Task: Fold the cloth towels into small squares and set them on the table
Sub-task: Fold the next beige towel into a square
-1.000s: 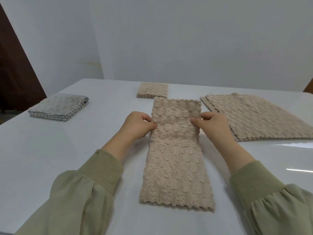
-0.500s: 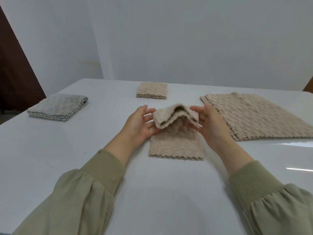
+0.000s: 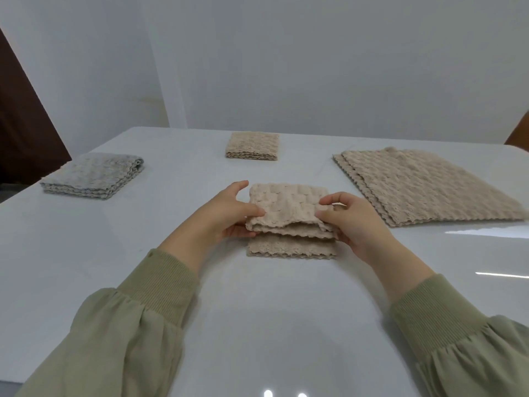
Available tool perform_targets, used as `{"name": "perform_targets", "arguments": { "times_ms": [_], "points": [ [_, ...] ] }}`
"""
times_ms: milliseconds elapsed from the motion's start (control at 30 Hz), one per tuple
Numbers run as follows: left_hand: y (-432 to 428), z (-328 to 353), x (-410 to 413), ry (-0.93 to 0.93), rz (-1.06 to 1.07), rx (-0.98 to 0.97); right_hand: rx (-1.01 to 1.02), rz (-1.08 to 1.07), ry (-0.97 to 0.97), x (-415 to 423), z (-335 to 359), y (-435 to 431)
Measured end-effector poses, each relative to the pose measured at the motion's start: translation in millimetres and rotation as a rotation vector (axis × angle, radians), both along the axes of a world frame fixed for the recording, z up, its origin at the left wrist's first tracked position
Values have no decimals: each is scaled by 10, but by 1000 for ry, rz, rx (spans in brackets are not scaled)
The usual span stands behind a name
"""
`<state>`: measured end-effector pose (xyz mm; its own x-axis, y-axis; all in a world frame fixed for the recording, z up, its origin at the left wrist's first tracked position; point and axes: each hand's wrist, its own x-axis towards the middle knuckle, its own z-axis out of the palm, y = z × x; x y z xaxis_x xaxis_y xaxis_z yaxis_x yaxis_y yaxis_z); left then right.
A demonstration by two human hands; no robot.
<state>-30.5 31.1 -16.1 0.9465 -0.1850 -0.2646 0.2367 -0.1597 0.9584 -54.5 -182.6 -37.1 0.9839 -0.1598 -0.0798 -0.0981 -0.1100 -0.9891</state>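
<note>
Since the upper half of the beige towel [image 3: 289, 207] is to lie squarely over its lower half, both hands grip it by the side edges. The left hand [image 3: 226, 216] has its thumb on top and its fingers curled beneath the left edge, and the right hand [image 3: 353, 222] pinches the right edge in the same way. Held at two matching points, the doubled layer lies flat, and its scalloped near edge can be lined up with the edge below. That layer hangs a little above the bottom one, whose near strip lies bare on the table [image 3: 257, 310] just in front of the hands. I judge that the fold is not yet pressed down. The towel sits in the middle of the table, near the person, between the green sleeves [image 3: 143, 325].

Further out, the piles look sorted by stage. To the right, near the right hand but apart from it, a stack of unfolded beige towels [image 3: 423, 184] lies flat, handy as the supply. At the far middle a small folded beige square [image 3: 252, 146] rests alone, likely marking the spot for finished ones. At the far left lies a folded grey pile [image 3: 94, 174], well apart from the rest.

No box, tray or basket shows. The table alone bears everything, and each pile lies straight on its surface.
</note>
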Motion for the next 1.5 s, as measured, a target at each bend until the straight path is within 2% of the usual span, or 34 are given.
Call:
{"name": "perform_targets", "arguments": {
  "times_ms": [100,200,500,567,633,700,733,800,867,967,1067,1300,1500],
  "points": [
    [-8,-34,-74,-48,-69,153,-222,-15,-43,-41,-41,-21],
    [-19,-69,-100,-100,-71,204,-331,-9,-78,-61,-46,-32],
    [8,-73,-97,-123,-88,226,-397,12,-68,-46,-42,-31],
    [23,-75,-109,-156,-100,291,-416,18,-74,-53,-34,-32],
    [41,-82,-119,-266,-149,554,-526,44,-84,-76,-37,-18],
    [43,-123,-111,-486,-129,817,-647,71,-97,-107,-51,9],
    [26,-141,-108,-633,-70,851,-676,73,-103,-116,-56,18],
    [-36,-169,-113,-946,47,781,-710,74,-117,-117,-59,16],
    [-112,-211,-90,-1060,-6,774,-727,81,-123,-111,-54,7],
    [-186,-323,-42,-960,-262,920,-740,88,-133,-110,-42,0],
    [-164,-417,15,-790,-394,988,-785,120,-124,-130,8,-30],
    [-205,-418,-28,-688,-411,890,-1083,355,-221,-246,175,-26],
    [-204,-414,-22,-655,-409,817,-1164,337,-358,-279,221,20]
  ]
}}
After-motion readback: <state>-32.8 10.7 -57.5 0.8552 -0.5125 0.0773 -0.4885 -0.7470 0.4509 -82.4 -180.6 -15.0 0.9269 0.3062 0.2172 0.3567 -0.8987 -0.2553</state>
